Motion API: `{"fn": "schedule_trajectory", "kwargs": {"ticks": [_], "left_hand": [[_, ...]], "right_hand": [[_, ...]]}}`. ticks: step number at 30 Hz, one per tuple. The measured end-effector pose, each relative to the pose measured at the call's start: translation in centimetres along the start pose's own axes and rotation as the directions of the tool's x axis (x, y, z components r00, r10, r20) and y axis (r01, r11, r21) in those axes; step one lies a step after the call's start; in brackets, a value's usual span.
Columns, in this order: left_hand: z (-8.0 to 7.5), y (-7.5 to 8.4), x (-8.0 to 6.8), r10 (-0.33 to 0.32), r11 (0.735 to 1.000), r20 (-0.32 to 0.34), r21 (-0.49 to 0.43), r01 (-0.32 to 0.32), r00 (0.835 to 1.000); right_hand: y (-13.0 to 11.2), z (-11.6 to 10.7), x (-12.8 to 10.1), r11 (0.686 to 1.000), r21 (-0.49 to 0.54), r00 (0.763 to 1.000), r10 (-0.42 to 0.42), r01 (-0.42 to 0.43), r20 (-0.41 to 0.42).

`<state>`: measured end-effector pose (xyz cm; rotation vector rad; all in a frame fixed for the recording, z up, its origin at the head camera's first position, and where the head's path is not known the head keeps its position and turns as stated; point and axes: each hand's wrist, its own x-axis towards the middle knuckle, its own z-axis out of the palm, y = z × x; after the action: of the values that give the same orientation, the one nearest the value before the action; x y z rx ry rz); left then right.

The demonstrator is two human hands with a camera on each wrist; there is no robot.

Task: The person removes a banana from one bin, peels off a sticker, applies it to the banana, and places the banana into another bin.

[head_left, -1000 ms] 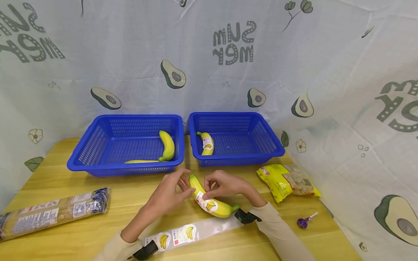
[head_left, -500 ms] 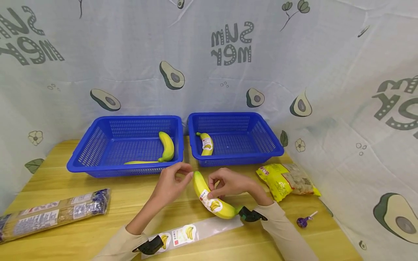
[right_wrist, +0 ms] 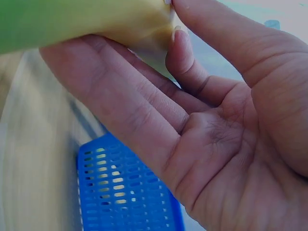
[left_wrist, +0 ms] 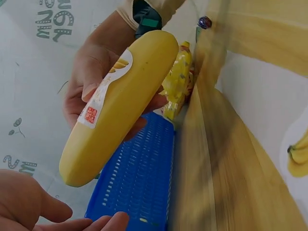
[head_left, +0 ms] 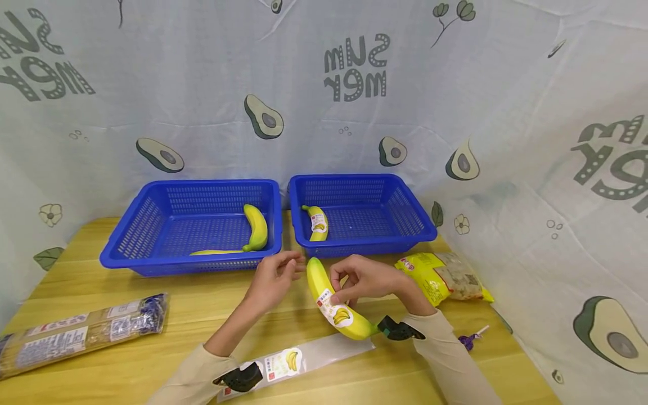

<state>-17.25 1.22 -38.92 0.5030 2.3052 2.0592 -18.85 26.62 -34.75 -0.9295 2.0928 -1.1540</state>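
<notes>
My right hand (head_left: 372, 277) holds a yellow banana (head_left: 318, 278) between thumb and fingers above the table. A white sticker (head_left: 335, 308) with a banana picture lies along its side, and the thumb rests on the sticker's edge. In the right wrist view, the fingers pass under the banana (right_wrist: 120, 19). My left hand (head_left: 275, 278) is beside the banana's green tip, its fingers loosely bent and holding nothing; the left wrist view shows a gap between this hand (left_wrist: 29, 207) and the banana. A clear strip with banana stickers (head_left: 283, 364) lies below, partly hidden by the left wrist.
Behind stand two blue baskets: the left basket (head_left: 189, 263) holds bananas without visible stickers, the right basket (head_left: 364, 247) a stickered banana (head_left: 319, 222). A pack of noodles (head_left: 81, 334) lies at left. A yellow snack bag (head_left: 442, 278) and a lollipop (head_left: 468, 341) are at right.
The right hand has lifted the banana and drawn it to the right. The left hand has come away from the banana's tip and moved slightly up.
</notes>
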Motion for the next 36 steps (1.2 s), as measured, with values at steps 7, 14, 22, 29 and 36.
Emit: {"fn": "schedule_trajectory", "kwargs": {"ticks": [7,14,22,29,36], "left_hand": [[0.9,0.2,0.6,-0.226,0.935,0.041,-0.270,0.228,0.973],[1.0,-0.2,1.4,-0.356,0.817,0.071,-0.460,0.347,0.932],[1.6,-0.6,2.3,-0.407,0.716,0.054,-0.601,0.355,0.912],[1.8,-0.8,2.7,-0.446,0.656,0.036,-0.666,0.354,0.894],[1.7,-0.7,2.8,-0.479,0.539,0.053,-0.770,0.342,0.876]], "right_hand": [[-0.7,-0.6,-0.4,1.000,0.010,1.000,-0.016,0.016,0.001],[-1.5,-1.0,-0.2,0.999,0.003,0.999,-0.042,0.042,0.006],[-1.9,-1.5,-0.2,0.999,0.014,0.999,-0.051,0.051,-0.013],[-2.6,-1.6,0.3,0.998,0.001,0.998,-0.063,0.064,-0.027],[-3.2,-1.7,0.4,0.998,-0.004,0.998,-0.061,0.061,-0.034]]}}
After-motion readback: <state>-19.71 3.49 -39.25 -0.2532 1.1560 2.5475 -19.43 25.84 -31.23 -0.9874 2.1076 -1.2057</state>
